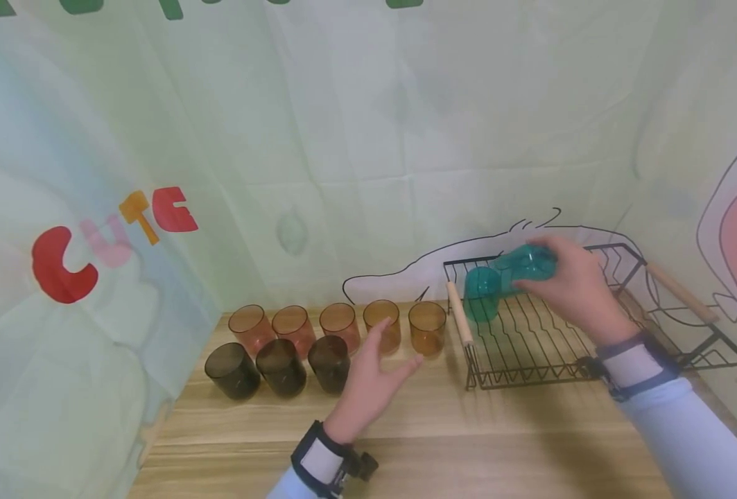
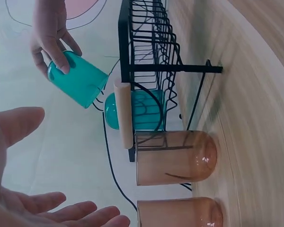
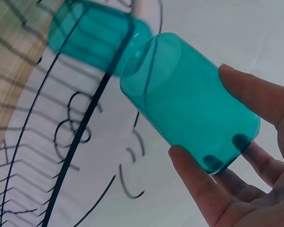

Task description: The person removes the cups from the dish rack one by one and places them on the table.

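Observation:
My right hand (image 1: pixel 577 287) grips a teal glass (image 1: pixel 526 267) near its base, tilted with its mouth toward the left, above the black wire dish rack (image 1: pixel 530 339). In the right wrist view the thumb and fingers pinch the glass (image 3: pixel 189 99) around its bottom end. A second teal glass (image 1: pixel 482 294) stands upside down in the rack's left end, close to the held one. My left hand (image 1: pixel 371 384) hovers over the table with its fingers spread, holding nothing. Nearest to it are a black glass (image 1: pixel 329 364) and an amber glass (image 1: pixel 427 331).
Several pink and amber glasses (image 1: pixel 293 329) stand upright in a row along the back wall cloth. In front of them are three black glasses (image 1: pixel 232 371). The rack has wooden handles (image 1: pixel 460 313) at both ends. A printed cloth (image 1: pixel 356 138) hangs behind the wooden table (image 1: pixel 231 450).

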A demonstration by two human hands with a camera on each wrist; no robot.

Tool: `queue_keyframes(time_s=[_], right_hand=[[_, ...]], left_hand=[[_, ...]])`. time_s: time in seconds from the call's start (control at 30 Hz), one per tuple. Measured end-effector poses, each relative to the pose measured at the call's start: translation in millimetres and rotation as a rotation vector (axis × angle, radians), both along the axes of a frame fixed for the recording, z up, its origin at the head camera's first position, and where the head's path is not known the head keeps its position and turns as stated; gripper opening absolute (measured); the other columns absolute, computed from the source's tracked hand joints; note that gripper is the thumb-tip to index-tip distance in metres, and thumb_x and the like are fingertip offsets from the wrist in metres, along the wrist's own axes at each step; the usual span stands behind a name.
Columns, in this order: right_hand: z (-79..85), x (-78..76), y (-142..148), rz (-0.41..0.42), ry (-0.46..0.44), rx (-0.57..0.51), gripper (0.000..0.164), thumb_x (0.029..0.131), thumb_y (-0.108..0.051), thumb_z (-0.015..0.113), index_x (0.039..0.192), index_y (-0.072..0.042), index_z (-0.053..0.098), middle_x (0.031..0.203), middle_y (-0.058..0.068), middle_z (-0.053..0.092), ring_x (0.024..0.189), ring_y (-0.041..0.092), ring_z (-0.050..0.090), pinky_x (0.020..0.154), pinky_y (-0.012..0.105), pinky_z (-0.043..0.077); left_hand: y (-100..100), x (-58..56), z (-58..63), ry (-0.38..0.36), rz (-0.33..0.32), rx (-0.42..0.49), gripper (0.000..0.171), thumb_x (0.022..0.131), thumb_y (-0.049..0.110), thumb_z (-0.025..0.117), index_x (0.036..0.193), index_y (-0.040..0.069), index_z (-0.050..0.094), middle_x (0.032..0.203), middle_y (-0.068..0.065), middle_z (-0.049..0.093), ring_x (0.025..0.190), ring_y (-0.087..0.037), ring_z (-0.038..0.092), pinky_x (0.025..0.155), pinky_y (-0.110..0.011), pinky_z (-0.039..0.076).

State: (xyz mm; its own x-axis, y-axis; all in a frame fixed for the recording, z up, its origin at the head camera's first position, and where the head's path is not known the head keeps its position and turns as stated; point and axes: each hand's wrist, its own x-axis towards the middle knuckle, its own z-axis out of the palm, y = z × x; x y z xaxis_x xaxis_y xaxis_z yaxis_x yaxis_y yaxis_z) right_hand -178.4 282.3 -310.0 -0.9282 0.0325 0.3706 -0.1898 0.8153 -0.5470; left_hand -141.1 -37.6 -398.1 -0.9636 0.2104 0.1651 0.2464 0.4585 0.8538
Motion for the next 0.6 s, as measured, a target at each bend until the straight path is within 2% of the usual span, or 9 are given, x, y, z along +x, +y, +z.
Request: queue_keyframes(time_s=[0.23, 0.4, 0.6], right_hand=[[-2.1, 6.8, -28.2, 0.03, 0.082, -0.058, 0.071, 0.07, -0.025, 0.082, 0.13, -0.01, 0.046, 0.122, 0.011, 0.055, 0.101, 0.028, 0.058, 0.078, 0.044, 0.057], [-5.0, 12.5, -45.1, 0.056, 0.119, -0.087, 0.072, 0.067, -0.027, 0.084, 0.127, -0.01, 0.046, 0.12, 0.01, 0.056, 0.101, 0.026, 0.059, 0.075, 0.041, 0.058], [-8.8, 18.3, -63.9, 0.1, 0.181, -0.124, 0.073, 0.064, -0.022, 0.086, 0.124, -0.009, 0.046, 0.121, 0.01, 0.056, 0.104, 0.027, 0.06, 0.067, 0.03, 0.059]], left_hand=[[-0.6, -1.3, 2.8, -0.07, -0.007, 0.149, 0.081, 0.078, 0.051, 0.069, 0.143, 0.022, 0.031, 0.147, -0.005, 0.038, 0.129, -0.026, 0.045, 0.107, -0.046, 0.04], [-1.0, -1.9, 4.6, -0.124, -0.007, 0.198, 0.081, 0.077, 0.053, 0.069, 0.143, 0.021, 0.032, 0.142, -0.004, 0.044, 0.126, -0.026, 0.048, 0.105, -0.043, 0.042], [-2.2, -3.8, 6.9, -0.197, -0.01, 0.265, 0.075, 0.079, 0.058, 0.063, 0.141, 0.024, 0.035, 0.14, -0.006, 0.045, 0.126, -0.026, 0.049, 0.103, -0.045, 0.043]])
